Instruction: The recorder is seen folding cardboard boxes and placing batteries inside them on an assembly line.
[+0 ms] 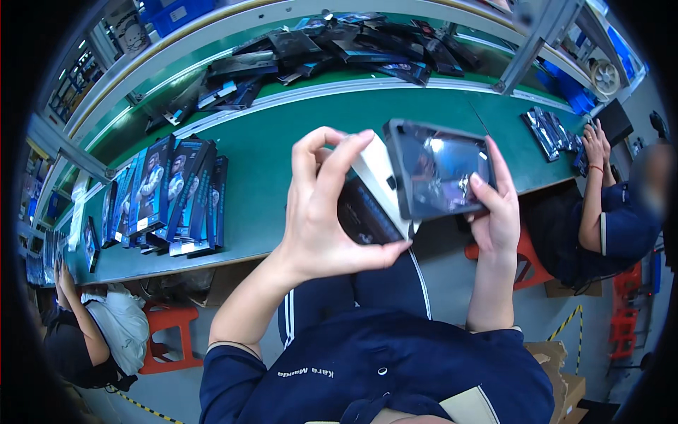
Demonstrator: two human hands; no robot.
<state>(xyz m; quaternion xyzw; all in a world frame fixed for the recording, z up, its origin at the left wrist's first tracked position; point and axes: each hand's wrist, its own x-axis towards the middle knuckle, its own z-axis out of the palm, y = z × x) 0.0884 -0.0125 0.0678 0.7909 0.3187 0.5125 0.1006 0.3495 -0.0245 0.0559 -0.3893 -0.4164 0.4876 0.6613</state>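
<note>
— Green desk (296, 141) runs across in front of us, with a row of blue-and-black flat boxes (176, 198) standing on edge at its left part and a loose heap of dark packages (339, 46) on the belt behind it.

— And our hands? We hold them up above our lap, clear of the desk.

— Our left hand (321, 212) pinches a white inner box (378, 177) between thumb and curled fingers, its dark face (367, 215) turned toward us. Our right hand (498, 208) grips a dark glossy sleeve (438, 169), fingers wrapped along its right edge.

— Are the two touching?

— The sleeve's left end sits over the white box's end; we cannot tell how far in it goes.

— Anyone else?

— A person in dark blue sits at the right with hands (597, 145) on packages (551, 131) at the desk. Another sits at lower left, by an orange stool (166, 339).
</note>
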